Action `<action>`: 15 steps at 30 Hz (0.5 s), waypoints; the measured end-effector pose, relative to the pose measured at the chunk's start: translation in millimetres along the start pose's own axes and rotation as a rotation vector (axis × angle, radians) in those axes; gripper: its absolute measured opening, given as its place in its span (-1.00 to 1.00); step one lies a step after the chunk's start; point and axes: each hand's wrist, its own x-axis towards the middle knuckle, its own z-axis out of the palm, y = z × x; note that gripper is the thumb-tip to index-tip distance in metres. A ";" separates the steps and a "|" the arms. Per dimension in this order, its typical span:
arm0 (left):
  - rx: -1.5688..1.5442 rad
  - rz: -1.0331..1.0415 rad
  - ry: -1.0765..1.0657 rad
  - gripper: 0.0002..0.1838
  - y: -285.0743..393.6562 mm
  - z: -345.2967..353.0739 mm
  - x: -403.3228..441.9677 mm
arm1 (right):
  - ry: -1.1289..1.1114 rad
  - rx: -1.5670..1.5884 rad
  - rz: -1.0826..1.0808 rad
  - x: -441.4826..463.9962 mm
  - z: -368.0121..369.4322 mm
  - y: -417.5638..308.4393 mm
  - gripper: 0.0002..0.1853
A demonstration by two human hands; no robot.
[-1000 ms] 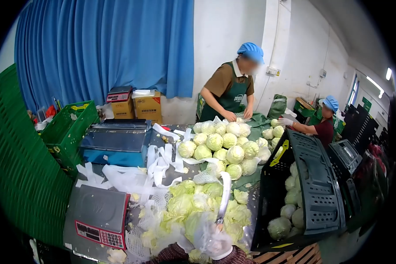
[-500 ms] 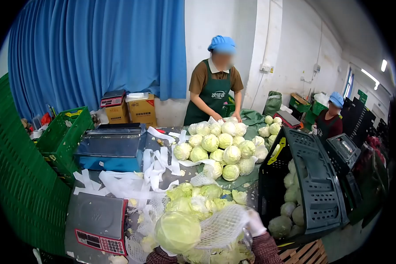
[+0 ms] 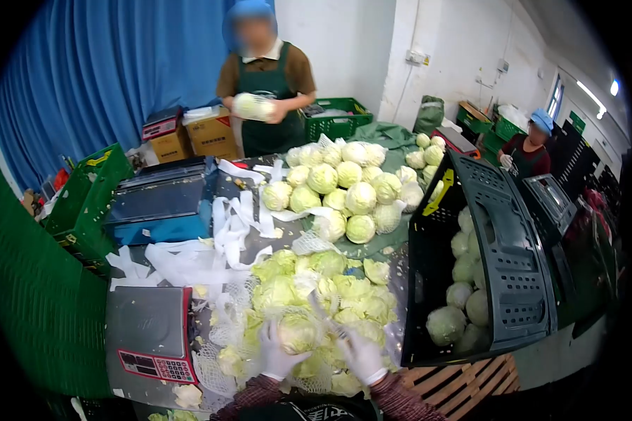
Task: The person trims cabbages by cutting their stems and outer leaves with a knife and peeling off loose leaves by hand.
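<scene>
My left hand [image 3: 279, 356], in a white glove, is spread around the side of a pale green cabbage [image 3: 297, 334] low over the pile of leaves. To its right my gloved right hand [image 3: 362, 356] is closed around what looks like a knife [image 3: 323, 309]; its narrow greyish blade points up and left past the cabbage. Its handle is mostly covered by my fingers. Loose cabbage leaves [image 3: 354, 288] lie heaped under and beyond both hands. White mesh netting [image 3: 209, 368] lies at the left of the heap.
Whole cabbages [image 3: 360, 198] are piled behind the leaves. A dark crate [image 3: 516, 259] holding cabbages stands at right, a scale [image 3: 151, 330] at left, a wrapping machine [image 3: 165, 200] beyond it. Across the table a co-worker [image 3: 267, 84] holds a netted cabbage; another person [image 3: 530, 151] stands far right.
The cabbage in my left hand has come down from close to the camera. My right hand has moved left and let go of the netting. The co-worker moved left and lifted a cabbage.
</scene>
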 end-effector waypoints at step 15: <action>0.319 0.000 -0.339 0.25 21.7 -16.7 4.9 | -0.242 -0.179 0.054 -55.8 49.6 -7.0 -0.44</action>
